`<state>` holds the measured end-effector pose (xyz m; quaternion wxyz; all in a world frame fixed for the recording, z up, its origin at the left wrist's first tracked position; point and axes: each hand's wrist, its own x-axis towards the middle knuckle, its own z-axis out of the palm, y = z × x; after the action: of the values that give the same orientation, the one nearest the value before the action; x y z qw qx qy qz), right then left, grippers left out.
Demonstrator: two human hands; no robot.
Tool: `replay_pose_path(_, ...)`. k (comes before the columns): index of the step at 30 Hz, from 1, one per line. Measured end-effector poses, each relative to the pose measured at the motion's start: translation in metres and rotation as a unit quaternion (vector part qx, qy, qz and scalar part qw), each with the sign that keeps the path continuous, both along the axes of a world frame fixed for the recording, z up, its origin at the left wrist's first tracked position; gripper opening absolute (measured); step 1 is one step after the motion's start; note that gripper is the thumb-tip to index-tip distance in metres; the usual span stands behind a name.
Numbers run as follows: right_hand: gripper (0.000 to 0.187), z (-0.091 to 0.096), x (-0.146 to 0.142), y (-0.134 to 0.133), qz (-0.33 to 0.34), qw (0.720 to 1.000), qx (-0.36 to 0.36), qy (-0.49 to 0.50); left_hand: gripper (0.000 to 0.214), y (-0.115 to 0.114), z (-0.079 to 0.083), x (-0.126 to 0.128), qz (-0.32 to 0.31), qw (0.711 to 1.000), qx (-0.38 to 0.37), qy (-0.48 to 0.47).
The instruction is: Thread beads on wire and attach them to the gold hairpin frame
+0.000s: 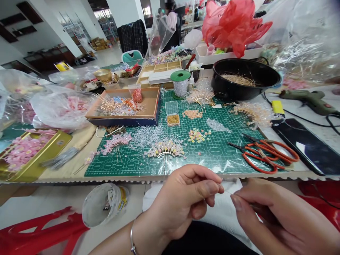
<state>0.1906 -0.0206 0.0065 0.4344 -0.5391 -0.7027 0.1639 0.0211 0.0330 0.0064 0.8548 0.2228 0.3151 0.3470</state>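
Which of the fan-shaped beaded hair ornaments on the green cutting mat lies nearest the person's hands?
The multicoloured beaded fan at the mat's front edge, ahead of the left hand. The pink one lies further left; the clear ones sit further back.

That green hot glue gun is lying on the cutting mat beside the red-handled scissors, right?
No: the head view shows the green hot glue gun on the tabletop, right of the cutting mat; the red-handled scissors do lie on the mat.

fine strand (227, 188): too thin to identify (just a pale glint) | right hand (281, 216): cut off at frame edge
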Motion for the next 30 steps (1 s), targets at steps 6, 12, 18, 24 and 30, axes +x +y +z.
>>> replay_pose_path(6,0.01,0.001,0.002,-0.001,0.0,1.0,-0.001,-0.001,0.013,-0.001,0.0,0.001,-0.006,1.0,0.004,0.017)
replay_pose_path(12,0.017,0.0,0.003,0.0,-0.001,0.999,-0.043,0.001,0.021,-0.005,-0.005,0.001,-0.016,0.995,0.077,0.067)
replay_pose_path(18,0.019,-0.001,0.006,0.002,0.029,0.998,-0.052,-0.034,0.019,-0.008,-0.001,0.001,-0.013,0.985,0.144,0.094)
replay_pose_path(24,0.004,-0.006,0.011,0.007,0.081,0.994,-0.025,-0.068,0.019,-0.01,0.004,-0.003,-0.015,0.96,0.201,0.193)
replay_pose_path(30,0.015,-0.028,0.013,0.001,0.166,0.979,-0.003,-0.117,0.023,-0.015,0.002,-0.012,-0.064,0.948,0.181,0.253)
